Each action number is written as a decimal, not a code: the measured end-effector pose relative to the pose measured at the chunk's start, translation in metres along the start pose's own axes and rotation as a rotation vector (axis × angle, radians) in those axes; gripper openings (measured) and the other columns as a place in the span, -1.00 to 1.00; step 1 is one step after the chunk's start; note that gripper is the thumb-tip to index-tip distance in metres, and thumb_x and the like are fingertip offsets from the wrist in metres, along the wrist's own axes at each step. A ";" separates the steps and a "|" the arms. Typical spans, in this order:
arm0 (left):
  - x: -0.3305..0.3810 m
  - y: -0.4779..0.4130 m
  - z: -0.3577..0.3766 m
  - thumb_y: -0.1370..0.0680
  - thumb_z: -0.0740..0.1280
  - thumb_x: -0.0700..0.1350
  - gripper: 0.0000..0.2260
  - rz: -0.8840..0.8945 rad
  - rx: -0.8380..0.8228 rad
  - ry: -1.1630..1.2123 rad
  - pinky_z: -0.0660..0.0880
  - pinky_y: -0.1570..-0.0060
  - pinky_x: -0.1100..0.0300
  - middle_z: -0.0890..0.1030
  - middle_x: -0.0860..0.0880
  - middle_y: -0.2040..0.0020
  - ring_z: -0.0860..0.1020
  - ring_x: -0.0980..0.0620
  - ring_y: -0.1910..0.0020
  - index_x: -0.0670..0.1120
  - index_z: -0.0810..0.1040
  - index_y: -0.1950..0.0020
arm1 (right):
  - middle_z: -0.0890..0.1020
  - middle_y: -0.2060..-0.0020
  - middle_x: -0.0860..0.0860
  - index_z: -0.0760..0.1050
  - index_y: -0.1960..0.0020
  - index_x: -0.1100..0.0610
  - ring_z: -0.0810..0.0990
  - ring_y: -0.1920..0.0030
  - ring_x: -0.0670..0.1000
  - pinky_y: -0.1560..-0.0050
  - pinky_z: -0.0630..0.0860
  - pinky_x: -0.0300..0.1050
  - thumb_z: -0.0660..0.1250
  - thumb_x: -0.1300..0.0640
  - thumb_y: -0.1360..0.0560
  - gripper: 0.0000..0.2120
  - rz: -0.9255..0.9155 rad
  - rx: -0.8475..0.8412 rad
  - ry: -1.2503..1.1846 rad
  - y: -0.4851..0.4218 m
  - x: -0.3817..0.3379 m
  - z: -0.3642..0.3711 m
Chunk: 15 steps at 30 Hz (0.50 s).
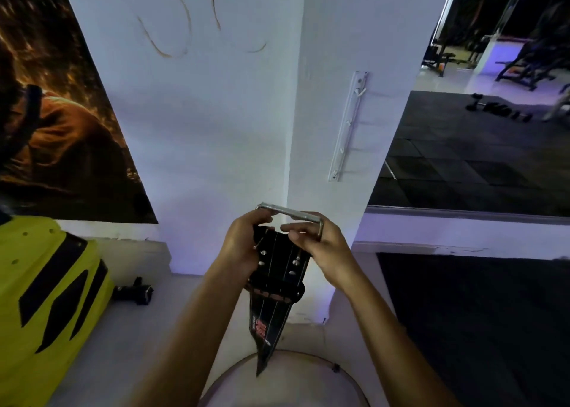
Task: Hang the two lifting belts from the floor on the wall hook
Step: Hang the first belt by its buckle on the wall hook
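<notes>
One black lifting belt (277, 271) with one metal buckle (293, 214) is in view, gripped by two hands, the left hand (243, 246) and the right hand (324, 246). The white wall carries one hook rail (347, 126) and one poster (58, 113). On the floor lie one small black item (134, 292), too dim to name, one yellow-and-black object (40, 298) and one pale ring (287, 375).

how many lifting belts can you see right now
1: the black lifting belt held at its metal buckle by the left hand and right hand. The second is not visible here.
</notes>
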State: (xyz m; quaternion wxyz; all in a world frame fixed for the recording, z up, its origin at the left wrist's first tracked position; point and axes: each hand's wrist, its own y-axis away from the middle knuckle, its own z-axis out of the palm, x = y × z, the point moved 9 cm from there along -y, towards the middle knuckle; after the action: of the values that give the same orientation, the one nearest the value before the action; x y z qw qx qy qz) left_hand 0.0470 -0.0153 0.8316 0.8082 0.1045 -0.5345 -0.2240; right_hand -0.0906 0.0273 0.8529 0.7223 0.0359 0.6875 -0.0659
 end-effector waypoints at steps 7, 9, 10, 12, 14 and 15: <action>0.011 -0.014 0.012 -0.52 0.27 -0.26 -0.85 0.087 -0.276 -0.093 0.44 0.36 0.25 0.46 -0.04 0.33 0.47 0.05 0.32 -0.12 0.53 0.23 | 0.72 0.20 0.20 0.59 0.08 0.22 0.74 0.14 0.11 -0.02 0.61 0.03 0.40 0.36 -0.47 -0.92 -0.049 0.081 0.041 -0.003 -0.013 -0.022; 0.012 -0.017 0.008 -0.52 0.26 -0.29 -0.81 0.056 -0.297 -0.163 0.42 0.28 0.19 0.48 -0.05 0.34 0.51 0.04 0.30 -0.11 0.58 0.24 | 0.73 0.28 0.14 0.63 0.13 0.20 0.72 0.20 0.12 0.08 0.63 0.01 0.45 0.39 -0.42 -0.88 -0.062 0.053 0.129 -0.006 -0.019 -0.025; 0.016 -0.017 0.009 -0.53 0.26 -0.30 -0.79 0.052 -0.319 -0.201 0.42 0.23 0.15 0.51 -0.05 0.35 0.54 0.04 0.29 -0.12 0.60 0.24 | 0.72 0.32 0.09 0.64 0.15 0.17 0.72 0.24 0.09 0.16 0.64 -0.06 0.47 0.38 -0.40 -0.86 -0.069 0.041 0.161 -0.007 -0.023 -0.026; 0.027 -0.017 0.014 -0.54 0.30 -0.32 -0.84 0.078 -0.379 -0.295 0.50 0.16 0.10 0.56 -0.03 0.35 0.58 0.06 0.26 -0.15 0.63 0.17 | 0.71 0.36 0.06 0.65 0.17 0.14 0.68 0.35 -0.01 0.34 0.55 -0.23 0.49 0.38 -0.37 -0.83 -0.095 0.051 0.196 -0.010 -0.033 -0.033; 0.043 -0.019 0.025 -0.52 0.34 -0.30 -0.91 0.133 -0.417 -0.381 0.60 0.17 0.10 0.60 -0.01 0.33 0.60 0.09 0.25 -0.20 0.64 0.05 | 0.68 0.36 0.11 0.66 0.15 0.16 0.60 0.44 -0.10 0.41 0.50 -0.27 0.51 0.39 -0.35 -0.83 -0.143 0.100 0.215 -0.016 -0.047 -0.045; 0.052 -0.020 0.032 -0.50 0.37 -0.28 -0.91 0.160 -0.423 -0.406 0.62 0.18 0.11 0.60 0.00 0.33 0.61 0.10 0.25 -0.22 0.65 0.03 | 0.66 0.36 0.12 0.66 0.14 0.19 0.56 0.47 -0.11 0.42 0.51 -0.28 0.52 0.39 -0.33 -0.83 -0.166 0.124 0.212 -0.019 -0.055 -0.052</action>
State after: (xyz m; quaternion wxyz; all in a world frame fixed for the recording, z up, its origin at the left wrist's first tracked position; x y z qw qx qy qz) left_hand 0.0297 -0.0550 0.8786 0.7036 -0.1555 -0.6333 -0.2824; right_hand -0.1473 0.0184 0.9055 0.6342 0.0299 0.7551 -0.1636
